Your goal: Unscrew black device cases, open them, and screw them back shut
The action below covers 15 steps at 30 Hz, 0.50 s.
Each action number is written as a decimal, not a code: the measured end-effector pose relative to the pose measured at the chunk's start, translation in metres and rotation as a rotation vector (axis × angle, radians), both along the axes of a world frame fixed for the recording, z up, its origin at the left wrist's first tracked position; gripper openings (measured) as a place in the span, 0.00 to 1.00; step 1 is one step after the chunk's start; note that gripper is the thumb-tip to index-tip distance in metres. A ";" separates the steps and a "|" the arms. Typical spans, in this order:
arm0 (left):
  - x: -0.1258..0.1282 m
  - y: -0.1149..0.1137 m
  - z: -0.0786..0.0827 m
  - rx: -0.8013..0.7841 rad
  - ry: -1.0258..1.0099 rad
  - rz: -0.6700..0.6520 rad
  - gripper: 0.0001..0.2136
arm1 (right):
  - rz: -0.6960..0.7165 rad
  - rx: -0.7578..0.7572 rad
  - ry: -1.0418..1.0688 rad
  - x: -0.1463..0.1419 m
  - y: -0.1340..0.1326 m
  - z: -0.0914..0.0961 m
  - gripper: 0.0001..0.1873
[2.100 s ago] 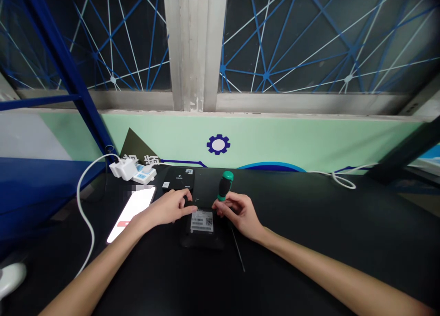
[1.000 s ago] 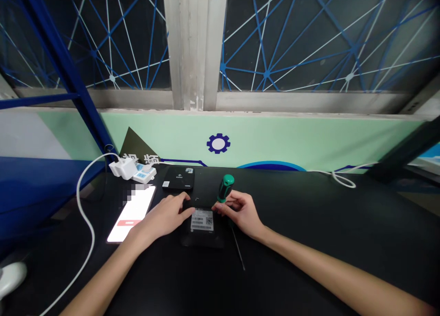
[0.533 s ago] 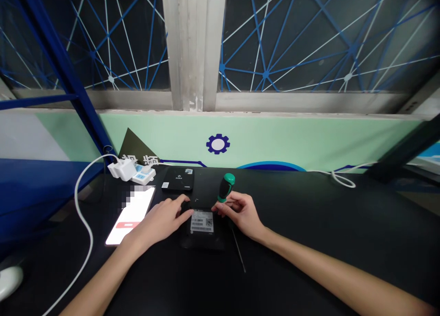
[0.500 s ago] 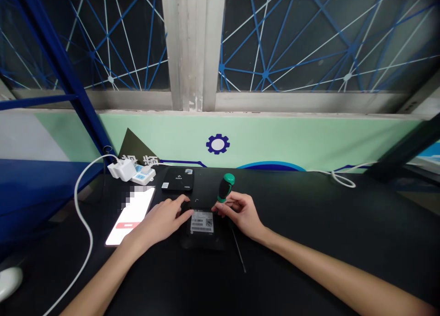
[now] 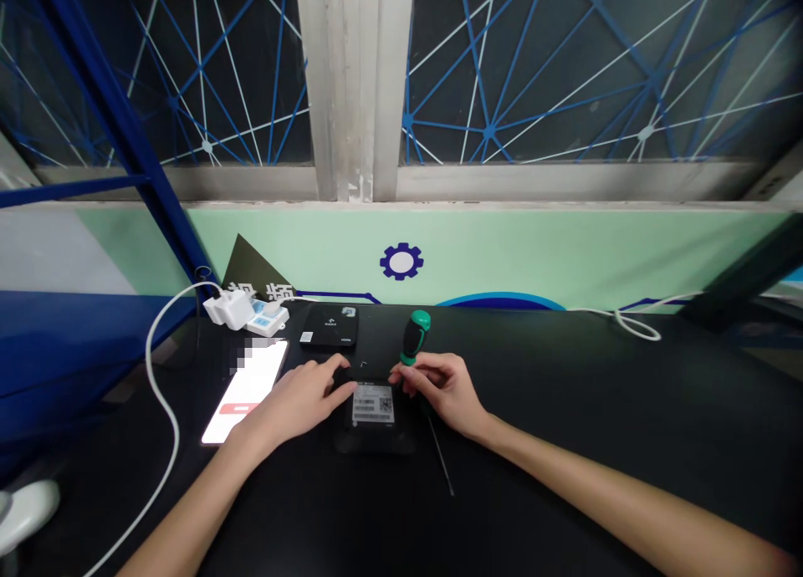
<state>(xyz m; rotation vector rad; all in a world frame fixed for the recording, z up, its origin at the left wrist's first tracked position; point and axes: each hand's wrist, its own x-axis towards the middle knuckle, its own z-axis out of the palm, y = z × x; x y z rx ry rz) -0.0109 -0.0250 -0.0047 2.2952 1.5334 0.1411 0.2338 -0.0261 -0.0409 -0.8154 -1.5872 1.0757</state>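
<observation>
White plastic over on the left: there's a power strip (image 5: 269,319) with a chunky adapter (image 5: 231,309) at its end, and a white cable (image 5: 154,376) loops off down the table (image 5: 565,393). Just beside that is a flat black box (image 5: 329,326) lying lid up, so can't see inside.

Main thing is the black device (image 5: 375,433) flat on the table between the two hands, pretty dark all over apart from a pale label (image 5: 373,404) with barcodes and a QR code. Left hand (image 5: 307,397) has thumb and index spread at its left edge, touching it; can't tell if it's actually gripping. Right hand (image 5: 448,389) has a green-and-black screwdriver (image 5: 416,339) pinched low down, handle up and leaning slightly. Tip's hidden. A thin metal rod (image 5: 441,457) pokes out below that hand.
</observation>
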 end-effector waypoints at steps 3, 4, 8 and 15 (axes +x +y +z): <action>0.000 0.000 0.000 0.012 0.003 -0.002 0.22 | 0.008 0.007 0.002 -0.001 0.000 0.000 0.17; -0.001 0.000 0.000 0.014 0.003 -0.002 0.22 | 0.005 0.010 0.003 -0.002 0.000 0.000 0.16; -0.001 0.000 0.000 0.013 -0.002 -0.006 0.22 | -0.045 0.020 0.013 -0.004 0.002 -0.001 0.16; -0.002 -0.001 0.001 0.006 -0.005 -0.009 0.23 | -0.058 -0.095 0.064 -0.005 0.004 -0.001 0.18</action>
